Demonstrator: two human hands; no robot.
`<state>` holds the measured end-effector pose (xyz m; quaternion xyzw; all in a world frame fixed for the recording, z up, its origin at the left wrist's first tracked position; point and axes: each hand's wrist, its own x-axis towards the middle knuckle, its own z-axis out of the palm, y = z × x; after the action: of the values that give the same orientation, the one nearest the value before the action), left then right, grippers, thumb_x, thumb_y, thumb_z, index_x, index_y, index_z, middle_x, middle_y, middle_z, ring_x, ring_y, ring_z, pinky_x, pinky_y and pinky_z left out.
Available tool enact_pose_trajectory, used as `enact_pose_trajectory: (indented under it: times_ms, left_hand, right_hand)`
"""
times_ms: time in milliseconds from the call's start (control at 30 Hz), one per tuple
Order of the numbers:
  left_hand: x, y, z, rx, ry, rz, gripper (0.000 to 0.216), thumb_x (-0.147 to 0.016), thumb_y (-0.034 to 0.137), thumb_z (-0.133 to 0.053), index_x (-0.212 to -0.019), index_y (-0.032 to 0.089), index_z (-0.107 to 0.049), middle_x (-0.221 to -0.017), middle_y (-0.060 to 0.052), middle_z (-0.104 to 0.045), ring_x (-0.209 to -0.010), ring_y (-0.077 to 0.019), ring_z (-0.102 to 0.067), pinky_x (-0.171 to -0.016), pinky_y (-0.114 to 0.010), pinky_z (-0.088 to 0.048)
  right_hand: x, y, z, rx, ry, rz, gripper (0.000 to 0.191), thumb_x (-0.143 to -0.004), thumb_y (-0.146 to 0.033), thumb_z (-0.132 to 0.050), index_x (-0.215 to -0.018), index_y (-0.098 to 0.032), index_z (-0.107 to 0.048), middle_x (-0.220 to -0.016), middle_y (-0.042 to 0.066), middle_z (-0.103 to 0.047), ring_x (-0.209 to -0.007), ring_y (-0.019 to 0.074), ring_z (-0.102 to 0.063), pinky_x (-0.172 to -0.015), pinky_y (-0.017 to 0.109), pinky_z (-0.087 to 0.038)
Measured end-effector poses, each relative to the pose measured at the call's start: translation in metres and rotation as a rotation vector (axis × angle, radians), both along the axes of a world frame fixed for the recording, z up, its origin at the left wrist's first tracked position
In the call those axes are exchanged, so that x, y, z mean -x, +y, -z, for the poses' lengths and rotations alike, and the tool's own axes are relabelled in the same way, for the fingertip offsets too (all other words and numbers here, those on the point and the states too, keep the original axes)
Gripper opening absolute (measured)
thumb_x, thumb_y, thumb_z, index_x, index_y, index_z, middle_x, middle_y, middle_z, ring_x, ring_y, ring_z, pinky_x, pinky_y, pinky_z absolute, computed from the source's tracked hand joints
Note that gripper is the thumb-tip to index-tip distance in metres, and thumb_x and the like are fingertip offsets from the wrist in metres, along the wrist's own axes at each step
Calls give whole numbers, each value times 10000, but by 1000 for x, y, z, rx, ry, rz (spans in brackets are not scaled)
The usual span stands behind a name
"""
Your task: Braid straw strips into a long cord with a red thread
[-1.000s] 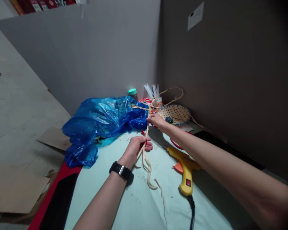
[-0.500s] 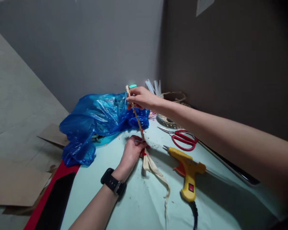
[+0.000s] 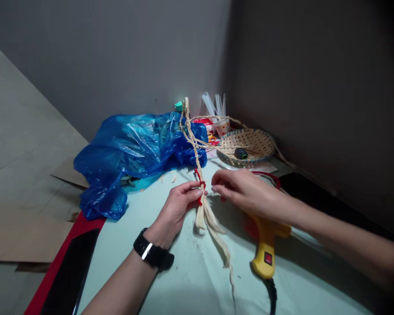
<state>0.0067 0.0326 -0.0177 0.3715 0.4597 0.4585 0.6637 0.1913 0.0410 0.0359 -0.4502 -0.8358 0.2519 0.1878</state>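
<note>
My left hand [image 3: 180, 203], wearing a black watch, pinches a pale braid [image 3: 193, 144] at its red string tie [image 3: 202, 186]. The plaited part rises away toward the back; below the fingers, loose flat strands [image 3: 213, 223] fan out and one thin tail trails toward me. Just right of the tie is my right hand [image 3: 239, 188], apart from the braid, with thumb and fingers curled close together. A small red bit shows under its fingertips, but what they hold, if anything, I cannot make out. This hand partly covers the yellow glue gun [image 3: 265, 253].
A crumpled blue plastic bag [image 3: 134, 148] lies at the back left. A woven basket [image 3: 262, 142] holding a small dark object stands at the back right, beside a cup of clear glue sticks [image 3: 218, 105]. The red scissors handle [image 3: 269, 177] shows behind my right forearm.
My right hand has let go of the braid's upper end and come down to the right of the red tie. The left hand still pinches there. The view has shifted slightly.
</note>
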Motion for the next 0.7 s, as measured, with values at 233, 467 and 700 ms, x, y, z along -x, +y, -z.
enact_pose_trajectory:
  times_ms: [233,467,700]
  left_hand:
    - [-2,-3,3,-13,-44,-5,343,-639,115,-743,-971,111,-656,-849,-64,-678,-711,-142,-624,-734,-277,-476]
    - [2,-5,2,-40,5,56,124,-808,233,-627,-857,120,-621,-807,-37,-612,-700,-104,-564,-667,-223,-440]
    - [7,0,-1,0,31,142,176,-764,162,-676,-919,134,-595,-876,-31,-595,-746,-96,-559,-709,-211,-435]
  right_hand:
    - [14,-14,36,263,285,-1,163,-895,-322,-473,-996,-199,-510,-641,-39,-584,-570,120,-504,-514,220,-320]
    - [12,-17,37,256,210,22,134,-890,-296,-479,-971,-207,-536,-695,-24,-610,-619,125,-510,-550,236,-320]
    - [9,-20,34,271,115,62,116,-885,-289,-485,-967,-241,-551,-647,-47,-584,-581,115,-484,-520,237,-296]
